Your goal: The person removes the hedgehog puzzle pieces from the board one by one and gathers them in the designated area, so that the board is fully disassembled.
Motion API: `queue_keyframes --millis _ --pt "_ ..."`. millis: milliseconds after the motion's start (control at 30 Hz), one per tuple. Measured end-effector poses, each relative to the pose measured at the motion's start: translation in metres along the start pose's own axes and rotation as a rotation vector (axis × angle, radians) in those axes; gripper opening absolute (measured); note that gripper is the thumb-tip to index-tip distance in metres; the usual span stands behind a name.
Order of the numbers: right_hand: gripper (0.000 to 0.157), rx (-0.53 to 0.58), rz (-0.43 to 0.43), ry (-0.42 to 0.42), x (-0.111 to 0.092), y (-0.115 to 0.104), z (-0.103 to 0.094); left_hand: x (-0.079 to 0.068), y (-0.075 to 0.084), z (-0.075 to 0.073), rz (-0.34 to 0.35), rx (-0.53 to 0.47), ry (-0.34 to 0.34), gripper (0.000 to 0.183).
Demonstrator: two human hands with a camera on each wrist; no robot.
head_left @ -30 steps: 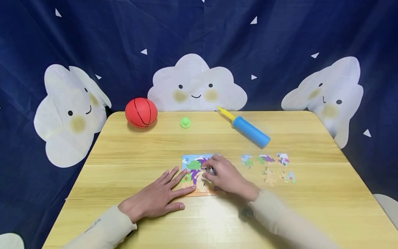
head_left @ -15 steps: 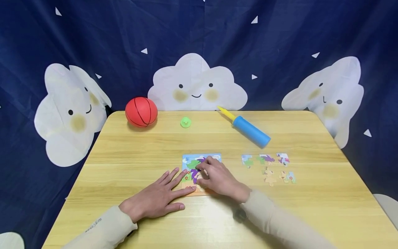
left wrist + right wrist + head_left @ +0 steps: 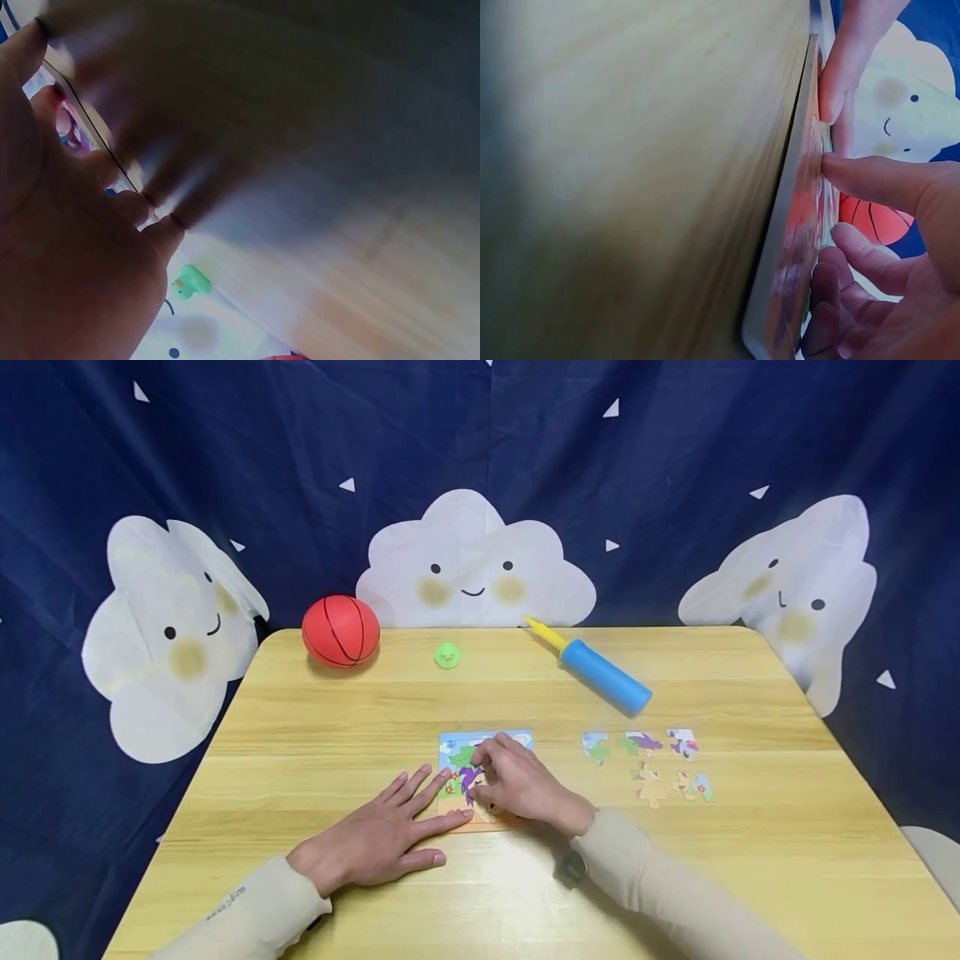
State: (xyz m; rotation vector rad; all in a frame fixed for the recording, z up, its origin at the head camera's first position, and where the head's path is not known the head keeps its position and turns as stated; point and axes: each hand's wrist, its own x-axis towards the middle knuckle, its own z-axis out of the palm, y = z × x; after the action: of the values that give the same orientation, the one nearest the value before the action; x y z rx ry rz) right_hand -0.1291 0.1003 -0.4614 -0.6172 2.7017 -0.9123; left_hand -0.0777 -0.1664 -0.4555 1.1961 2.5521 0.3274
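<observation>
Puzzle [image 3: 459,758]: right hand [image 3: 521,785] farther left over it than before, fingers curled (any grip unclear); left hand [image 3: 375,839] spread on tray [image 3: 489,828] edge, picture [image 3: 468,778] inside.

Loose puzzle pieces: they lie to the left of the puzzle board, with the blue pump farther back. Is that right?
Not quite: the head view shows the loose puzzle pieces to the right of the puzzle board. The blue pump is indeed farther back.
</observation>
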Motion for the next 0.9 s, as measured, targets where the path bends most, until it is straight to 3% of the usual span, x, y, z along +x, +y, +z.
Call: queue_keyframes --millis 333,567,900 --pt "0.036 0.049 -0.046 0.017 0.0005 0.0011 0.0000 0.0020 -0.0011 0.0032 -0.035 -0.022 -0.029 0.057" --pt "0.027 0.124 -0.104 0.040 -0.0038 0.0069 -0.0015 0.0019 -0.0016 0.0020 -0.045 -0.043 -0.044 0.057" --pt "0.010 0.057 -0.102 0.093 -0.0048 0.0041 -0.0014 0.0016 -0.0017 0.0025 -0.044 -0.048 -0.045 0.057"
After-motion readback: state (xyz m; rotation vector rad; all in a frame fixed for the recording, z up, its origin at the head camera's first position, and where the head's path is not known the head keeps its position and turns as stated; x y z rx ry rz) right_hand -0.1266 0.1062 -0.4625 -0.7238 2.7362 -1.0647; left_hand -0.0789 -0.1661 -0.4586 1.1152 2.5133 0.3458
